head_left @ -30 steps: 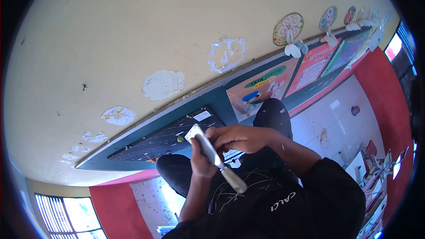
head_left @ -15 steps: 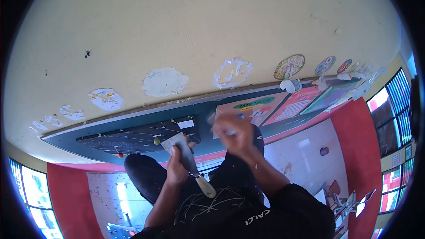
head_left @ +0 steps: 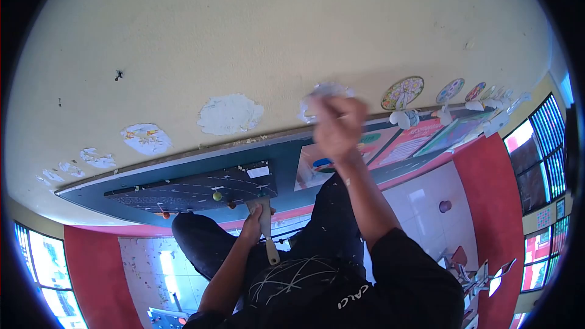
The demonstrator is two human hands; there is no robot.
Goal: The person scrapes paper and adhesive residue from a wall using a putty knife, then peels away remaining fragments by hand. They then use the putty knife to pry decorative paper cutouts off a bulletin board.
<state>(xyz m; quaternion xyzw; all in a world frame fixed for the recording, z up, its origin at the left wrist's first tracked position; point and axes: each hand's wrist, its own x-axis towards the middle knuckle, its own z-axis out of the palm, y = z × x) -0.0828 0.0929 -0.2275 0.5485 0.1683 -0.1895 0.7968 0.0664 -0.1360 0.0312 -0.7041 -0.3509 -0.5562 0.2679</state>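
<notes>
My left hand [head_left: 251, 225] is closed around a putty knife [head_left: 272, 250], in front of my lap. Its metal blade points up toward the board and the pale handle hangs down. My right hand [head_left: 339, 128] is raised to the wall, over a torn white paper patch [head_left: 306, 109] that it partly covers. Its fingers are curled together and blurred; what they hold, if anything, cannot be made out. To the left is a larger white scraped patch [head_left: 230, 114]. On the right a round patterned paper cutout [head_left: 403, 92] is still on the wall.
Below the patches runs the ledge of a green board [head_left: 286, 151], dotted with crumbs. A dark panel [head_left: 189, 189] and posters [head_left: 402, 146] are on it. More torn patches [head_left: 97, 157] line the left. Nails [head_left: 119, 75] stick out of the wall. Chairs [head_left: 478, 277] stand lower right.
My right hand has gone up from in front of the board to the torn patch on the wall. My left hand has lowered slightly, and the putty knife now stands more upright.
</notes>
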